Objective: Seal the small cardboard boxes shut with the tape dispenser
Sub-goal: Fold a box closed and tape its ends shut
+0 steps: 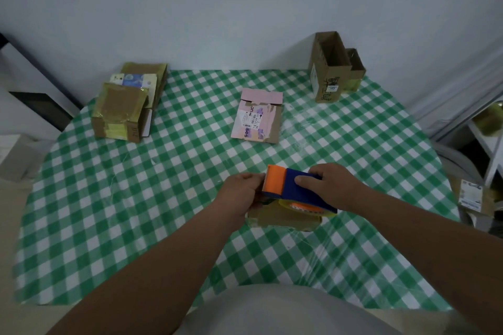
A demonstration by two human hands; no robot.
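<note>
Nearest the person, a small brown cardboard box [283, 219] lies flat on the checked counter [136, 198], mostly hidden under both hands. The right hand [330, 187] wraps its fingers [302, 179] around the blue body of the tape dispenser [295, 189], thumb across the top, with the orange blade guard and its toothed edge pointing left. The roll of yellowish tape sits just above the box's top face. The left hand [242, 193] has its fingers curled at the box's left end, right against the blade; it seems to be steadying the box or pinching the tape end, though which cannot be told.

The step in hand looks like laying or cutting a strip across this box. The next move probably calls for holding the box firm and tilting the teeth down into the tape so it tears cleanly, then pressing the loose end flat.

Further off, a pink labelled mailer [257, 118] lies in the middle. At the far left is a stack of taped boxes [122, 109], which looks finished. At the far right stand two open-topped boxes [333, 68], not yet sealed
</note>
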